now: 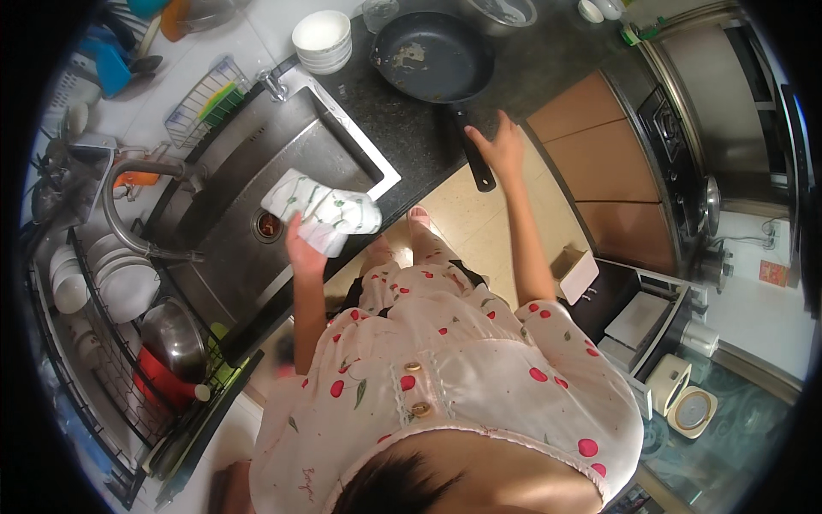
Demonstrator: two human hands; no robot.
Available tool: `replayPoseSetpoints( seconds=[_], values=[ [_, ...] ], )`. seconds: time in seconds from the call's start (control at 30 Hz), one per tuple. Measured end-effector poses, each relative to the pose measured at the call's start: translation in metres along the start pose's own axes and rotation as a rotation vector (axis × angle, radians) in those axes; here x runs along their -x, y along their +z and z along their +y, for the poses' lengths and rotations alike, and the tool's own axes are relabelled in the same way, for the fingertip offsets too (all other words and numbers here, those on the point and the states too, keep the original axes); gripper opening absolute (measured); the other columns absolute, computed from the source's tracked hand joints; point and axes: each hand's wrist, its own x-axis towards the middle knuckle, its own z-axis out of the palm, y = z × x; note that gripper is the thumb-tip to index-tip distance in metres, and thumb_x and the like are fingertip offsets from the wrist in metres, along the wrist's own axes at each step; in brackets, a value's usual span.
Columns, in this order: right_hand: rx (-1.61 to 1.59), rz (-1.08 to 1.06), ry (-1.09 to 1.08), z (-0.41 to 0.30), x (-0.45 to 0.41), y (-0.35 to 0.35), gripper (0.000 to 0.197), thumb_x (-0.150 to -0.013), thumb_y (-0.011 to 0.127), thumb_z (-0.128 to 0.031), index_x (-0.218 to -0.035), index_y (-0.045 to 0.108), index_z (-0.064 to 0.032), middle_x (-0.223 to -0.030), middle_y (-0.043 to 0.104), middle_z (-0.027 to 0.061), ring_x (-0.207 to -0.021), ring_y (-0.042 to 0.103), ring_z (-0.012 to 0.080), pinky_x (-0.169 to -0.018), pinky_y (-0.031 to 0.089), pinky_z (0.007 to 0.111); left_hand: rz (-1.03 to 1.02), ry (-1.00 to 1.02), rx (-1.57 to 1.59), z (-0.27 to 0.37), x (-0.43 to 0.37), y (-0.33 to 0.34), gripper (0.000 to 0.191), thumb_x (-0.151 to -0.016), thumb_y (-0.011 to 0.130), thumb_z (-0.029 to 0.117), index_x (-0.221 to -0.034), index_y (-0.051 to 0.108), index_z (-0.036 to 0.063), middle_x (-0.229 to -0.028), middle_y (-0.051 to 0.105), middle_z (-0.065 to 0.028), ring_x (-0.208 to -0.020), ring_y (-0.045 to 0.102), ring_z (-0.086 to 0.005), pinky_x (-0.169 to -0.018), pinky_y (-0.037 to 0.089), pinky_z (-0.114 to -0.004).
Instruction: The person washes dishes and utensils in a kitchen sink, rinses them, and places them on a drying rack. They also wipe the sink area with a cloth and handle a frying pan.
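My left hand [307, 254] holds a white cloth with a green leaf pattern [321, 209] over the near side of the steel sink [225, 283]. A black frying pan [449, 67] rests on the dark stone counter [379, 138], with a pale brown patch of residue inside it. Its black handle [478, 164] sticks out past the counter's front edge. Beside that handle is my right hand [506, 151], fingers apart, the thumb at the handle's side. Whether the thumb touches the handle I cannot tell.
Stacked white bowls [323, 48], a glass [380, 14] and a metal bowl [504, 14] stand behind the pan. A curved faucet [119, 221] reaches over the sink. Left is a wire dish rack [96, 283] with bowls and a metal basin [173, 334]. A gas stove [668, 128] is at right.
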Motion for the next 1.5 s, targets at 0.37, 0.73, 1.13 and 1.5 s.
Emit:
replayPoseSetpoints(
  seconds=[0.37, 0.73, 1.13, 1.5],
  values=[
    [-0.955, -0.92, 0.621, 0.031, -0.015, 0.034, 0.018, -0.07, 0.062, -0.005, -0.067, 0.044, -0.006, -0.053, 0.045, 0.0002, -0.04, 0.044, 0.0084, -0.038, 0.038, 0.021, 0.301, 0.338, 0.155, 0.028, 0.058, -0.033, 0.043, -0.089, 0.034, 0.03, -0.123, 0.038, 0.0049, -0.124, 0.044, -0.0112, -0.113, 0.042, -0.0291, -0.098, 0.029, -0.045],
    [-1.006, -0.97, 0.586, 0.027, -0.073, -0.022, 0.014, -0.068, 0.058, 0.0, -0.073, 0.046, -0.001, -0.054, 0.048, 0.0036, -0.041, 0.045, 0.0094, -0.038, 0.039, 0.023, 0.397, 0.459, 0.153, -0.018, 0.054, -0.014, 0.045, -0.09, 0.029, 0.032, -0.126, 0.033, 0.0042, -0.127, 0.039, -0.0138, -0.116, 0.038, -0.0318, -0.098, 0.027, -0.048],
    [-0.694, -1.168, 0.4, 0.02, -0.085, -0.085, 0.015, -0.068, 0.058, -0.005, -0.074, 0.045, -0.0004, -0.054, 0.049, 0.0034, -0.043, 0.047, 0.0103, -0.04, 0.041, 0.024, 0.397, 0.522, 0.209, -0.047, 0.054, 0.003, 0.047, -0.089, 0.034, 0.034, -0.125, 0.035, 0.0043, -0.124, 0.042, -0.0115, -0.114, 0.04, -0.03, -0.097, 0.029, -0.046],
    [-0.532, -1.57, 0.256, -0.043, -0.036, -0.07, 0.018, -0.069, 0.06, -0.006, -0.075, 0.043, -0.0042, -0.053, 0.048, 0.0022, -0.042, 0.045, 0.0087, -0.039, 0.038, 0.022, 0.52, 0.781, 0.369, -0.066, 0.121, -0.012, 0.047, -0.089, 0.036, 0.032, -0.125, 0.033, 0.0029, -0.126, 0.04, -0.0138, -0.115, 0.039, -0.0314, -0.097, 0.029, -0.046]
  ],
)
